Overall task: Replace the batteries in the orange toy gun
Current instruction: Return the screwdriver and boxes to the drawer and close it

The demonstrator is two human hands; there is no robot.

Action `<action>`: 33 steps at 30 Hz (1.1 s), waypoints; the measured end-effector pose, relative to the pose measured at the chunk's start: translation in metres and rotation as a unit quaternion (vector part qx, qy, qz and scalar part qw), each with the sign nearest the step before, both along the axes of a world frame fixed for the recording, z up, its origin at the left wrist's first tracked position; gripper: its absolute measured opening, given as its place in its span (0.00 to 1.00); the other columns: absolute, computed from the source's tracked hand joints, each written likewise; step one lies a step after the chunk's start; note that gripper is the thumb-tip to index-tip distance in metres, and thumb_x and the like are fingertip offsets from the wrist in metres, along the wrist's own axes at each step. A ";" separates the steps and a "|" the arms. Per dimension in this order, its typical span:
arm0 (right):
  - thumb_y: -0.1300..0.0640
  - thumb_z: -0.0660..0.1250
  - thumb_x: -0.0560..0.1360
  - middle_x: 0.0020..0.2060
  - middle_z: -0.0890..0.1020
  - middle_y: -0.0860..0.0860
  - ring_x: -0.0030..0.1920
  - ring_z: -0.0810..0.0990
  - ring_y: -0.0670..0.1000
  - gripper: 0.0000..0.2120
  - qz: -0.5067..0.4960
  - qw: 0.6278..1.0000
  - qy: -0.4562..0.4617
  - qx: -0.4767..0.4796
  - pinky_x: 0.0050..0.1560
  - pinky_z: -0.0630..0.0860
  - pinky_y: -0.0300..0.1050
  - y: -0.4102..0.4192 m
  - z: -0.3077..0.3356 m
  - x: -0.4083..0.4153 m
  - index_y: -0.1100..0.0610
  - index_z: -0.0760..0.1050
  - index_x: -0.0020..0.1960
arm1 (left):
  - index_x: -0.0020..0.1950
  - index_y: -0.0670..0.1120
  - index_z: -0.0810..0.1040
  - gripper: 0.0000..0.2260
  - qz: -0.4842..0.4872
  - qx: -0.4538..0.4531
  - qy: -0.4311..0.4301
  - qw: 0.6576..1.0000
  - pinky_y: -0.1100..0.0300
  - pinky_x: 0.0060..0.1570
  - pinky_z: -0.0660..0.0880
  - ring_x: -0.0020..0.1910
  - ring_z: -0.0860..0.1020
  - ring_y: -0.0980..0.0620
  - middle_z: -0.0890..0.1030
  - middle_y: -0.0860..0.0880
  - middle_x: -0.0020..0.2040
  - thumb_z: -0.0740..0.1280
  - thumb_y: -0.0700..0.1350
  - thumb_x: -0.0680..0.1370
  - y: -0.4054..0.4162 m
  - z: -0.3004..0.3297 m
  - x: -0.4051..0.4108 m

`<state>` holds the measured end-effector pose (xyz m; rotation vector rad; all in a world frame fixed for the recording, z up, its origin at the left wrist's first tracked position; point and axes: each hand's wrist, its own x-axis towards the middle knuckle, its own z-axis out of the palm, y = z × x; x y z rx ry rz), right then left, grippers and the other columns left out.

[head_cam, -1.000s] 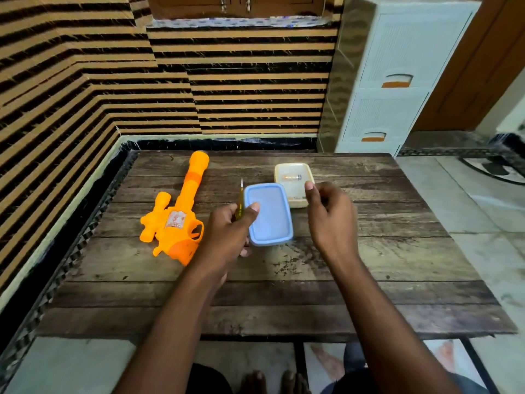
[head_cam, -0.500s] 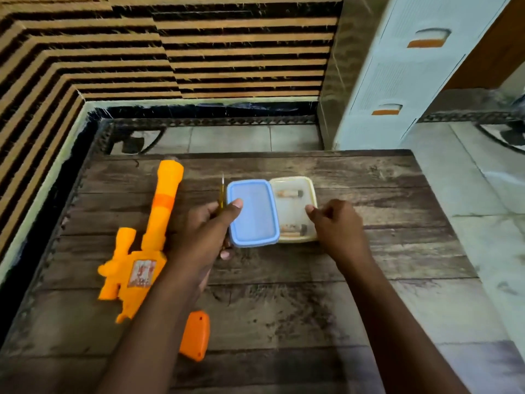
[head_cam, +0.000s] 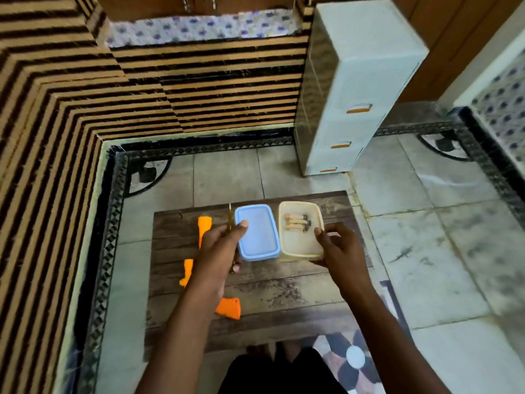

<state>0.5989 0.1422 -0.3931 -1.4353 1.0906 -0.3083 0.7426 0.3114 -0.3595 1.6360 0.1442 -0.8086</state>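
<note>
Right now my left hand (head_cam: 224,245) grips a blue lid (head_cam: 257,233) by its near-left edge, thumb lying on top, and the same hand pinches a thin yellow screwdriver (head_cam: 229,220) whose tip sticks up past my fingers. My right hand (head_cam: 338,245) holds the cream container (head_cam: 301,243) at its right rim, fingers curled around the side. Inside the container lie a few batteries (head_cam: 297,223), bunched toward the far end. Lid and container sit side by side, touching or nearly so, over the wooden table (head_cam: 284,291). The orange toy gun (head_cam: 204,223) lies on the table to the left, mostly hidden under my left forearm, its barrel pointing away from me and its grip showing near the table's front. A white drawer unit (head_cam: 358,89) stands on the tiled floor beyond.
</note>
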 end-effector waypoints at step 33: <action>0.56 0.65 0.85 0.42 0.87 0.43 0.40 0.82 0.32 0.10 -0.112 0.976 -0.064 -0.174 0.37 0.74 0.26 -0.299 0.204 -0.239 0.50 0.85 0.56 | 0.54 0.38 0.81 0.14 -0.116 -0.042 -0.005 0.992 0.64 0.24 0.62 0.34 0.73 0.49 0.78 0.42 0.41 0.70 0.50 0.80 -0.340 0.160 -0.204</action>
